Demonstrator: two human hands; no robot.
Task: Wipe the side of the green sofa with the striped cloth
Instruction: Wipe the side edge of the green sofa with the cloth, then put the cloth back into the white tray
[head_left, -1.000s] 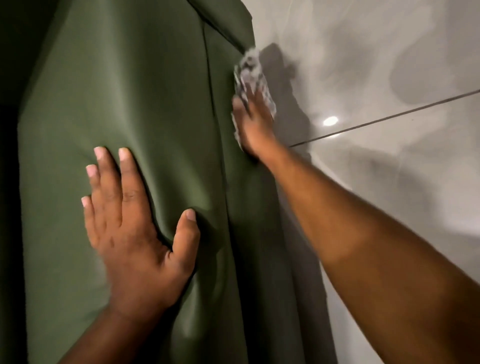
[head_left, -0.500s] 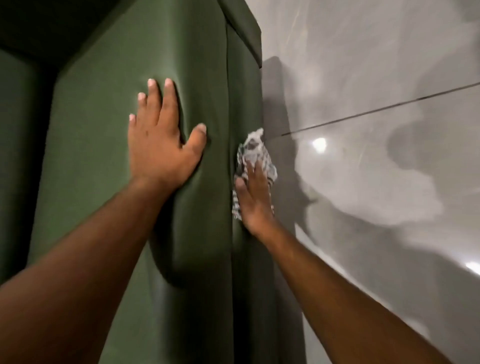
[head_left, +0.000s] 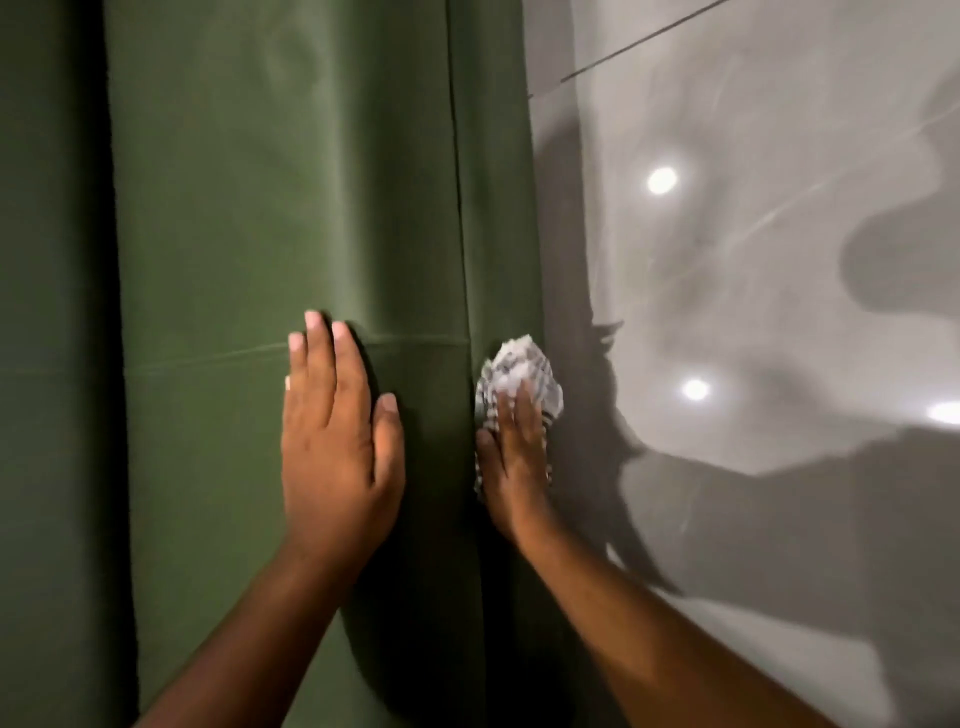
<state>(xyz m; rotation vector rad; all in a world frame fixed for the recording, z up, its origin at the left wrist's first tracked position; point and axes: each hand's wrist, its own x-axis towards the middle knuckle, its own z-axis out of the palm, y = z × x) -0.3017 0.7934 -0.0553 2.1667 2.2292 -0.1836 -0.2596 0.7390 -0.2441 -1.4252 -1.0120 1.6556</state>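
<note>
Green sofa (head_left: 260, 208) fills left and centre, vertical seam near its right edge; left hand (head_left: 337, 457) flat on the fabric left of the seam, fingers straight and together, thumb out, holding nothing; right hand (head_left: 514, 467) just right of the seam, grip pressed flat on the crumpled striped cloth (head_left: 519, 374) against the sofa's side; glossy grey floor (head_left: 779, 312) at right, shadowed, with light reflections.

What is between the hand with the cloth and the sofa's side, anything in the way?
Nothing visible. The right hand presses the striped cloth straight onto the green sofa side panel; the left hand lies flat on the fabric beside it, apart.
</note>
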